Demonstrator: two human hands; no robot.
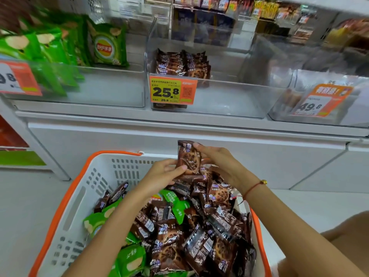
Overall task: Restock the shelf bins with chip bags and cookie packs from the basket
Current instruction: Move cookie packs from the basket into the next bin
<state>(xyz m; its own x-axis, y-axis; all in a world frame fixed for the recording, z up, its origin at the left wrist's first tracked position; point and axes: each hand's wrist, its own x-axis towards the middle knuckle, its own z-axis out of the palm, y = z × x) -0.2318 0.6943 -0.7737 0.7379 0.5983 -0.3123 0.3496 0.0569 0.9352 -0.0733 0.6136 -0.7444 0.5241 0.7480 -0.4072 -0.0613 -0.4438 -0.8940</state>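
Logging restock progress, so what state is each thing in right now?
cookie pack: lifted, pinched by both hands
left hand: grips pack
right hand: grips pack
basket: still heaped with packs
middle bin: few cookie packs, mostly unfilled
left bin: holds green chip bags

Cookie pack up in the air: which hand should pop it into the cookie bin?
Probably the right hand: it pinches the cookie pack by its top, nearest the cookie bin above. The left hand holds its lower edge.
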